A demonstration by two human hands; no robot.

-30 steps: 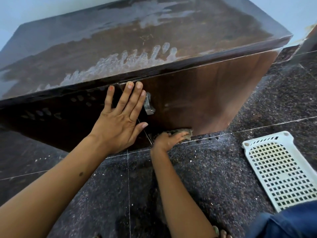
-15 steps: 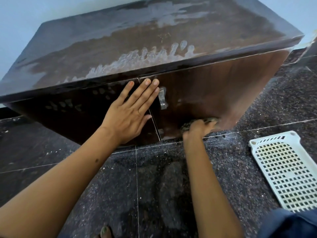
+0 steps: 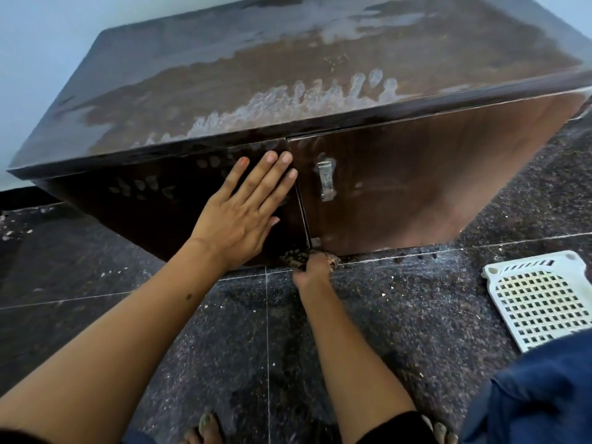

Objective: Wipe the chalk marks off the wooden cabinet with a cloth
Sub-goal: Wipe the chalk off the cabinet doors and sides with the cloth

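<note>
Cabinet (image 3: 416, 187) of dark brown wood, low and boxy, glossy flat top smeared with pale chalk marks (image 3: 288, 107) in streaks and finger-shaped dabs near the front edge; more faint dabs on the left door (image 3: 160, 200). Two front doors meet at a thin vertical seam; small metal handle (image 3: 326, 181) sits on the right door just beside the seam. Left hand (image 3: 243, 216) lies flat on the left door, fingers straight and spread, tips near the top edge. Right hand (image 3: 312, 269) is down at the bottom edge of the cabinet by the seam, fingers curled round a mottled, crumpled cloth (image 3: 296, 259) that touches the base where it meets the floor. Floor (image 3: 384, 315) is dark speckled polished stone tiles with thin pale joints, dusted with white specks. White plastic grid tray (image 3: 541, 302), square holes, rounded corners, lies on the floor well right of the hands. Blue fabric (image 3: 528, 395) fills the lower right corner, overlapping the tray's near edge. Toes show at the bottom edge.
</note>
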